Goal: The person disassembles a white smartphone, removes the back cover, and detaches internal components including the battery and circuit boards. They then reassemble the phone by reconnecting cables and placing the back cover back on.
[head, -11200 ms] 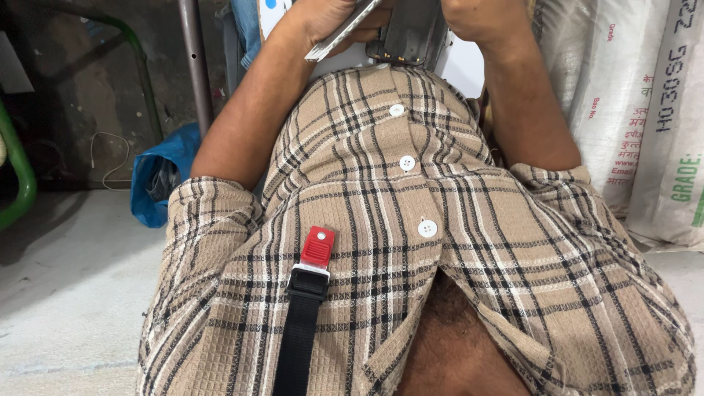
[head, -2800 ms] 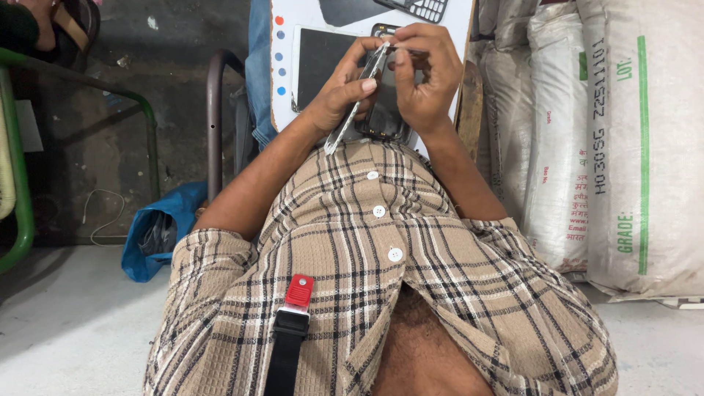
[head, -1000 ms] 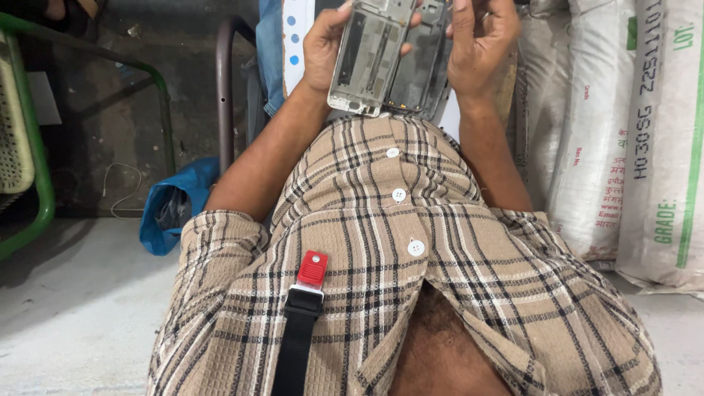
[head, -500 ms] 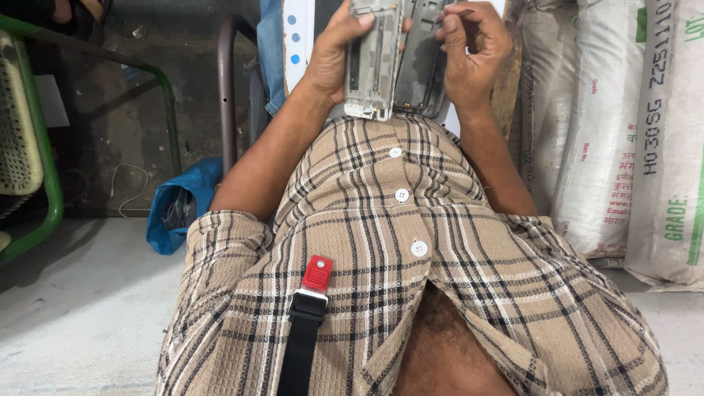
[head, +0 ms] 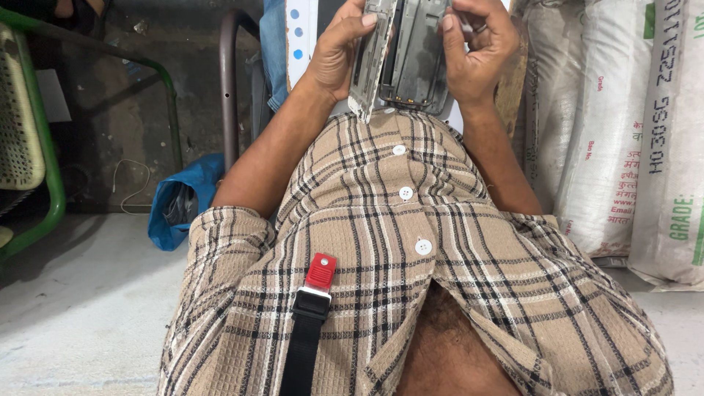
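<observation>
1. Two flat pieces of a disassembled phone are in hand now, where a few seconds ago both hands were bunched round a thin metal tool over a single dark body; that tool no longer shows.
2. Within the last second the pale metal frame point(head: 372, 59) has swung from face-on to nearly edge-on, and it now stands apart from the dark back housing point(head: 416, 55) like an opened book, so I judge the two halves are being separated or inspected.
3. The left hand point(head: 334, 51) wraps the frame's outer edge, thumb laid across its top, fingers curled shut behind it.
4. The right hand point(head: 477, 48) is closed on the housing's right side, forefinger pressed on its face.
5. Both pieces sit high in view, above the checked shirt point(head: 411, 242).
6. The frame looks silvery with many small cut-outs; the housing is dark grey with ridged channels.
</observation>
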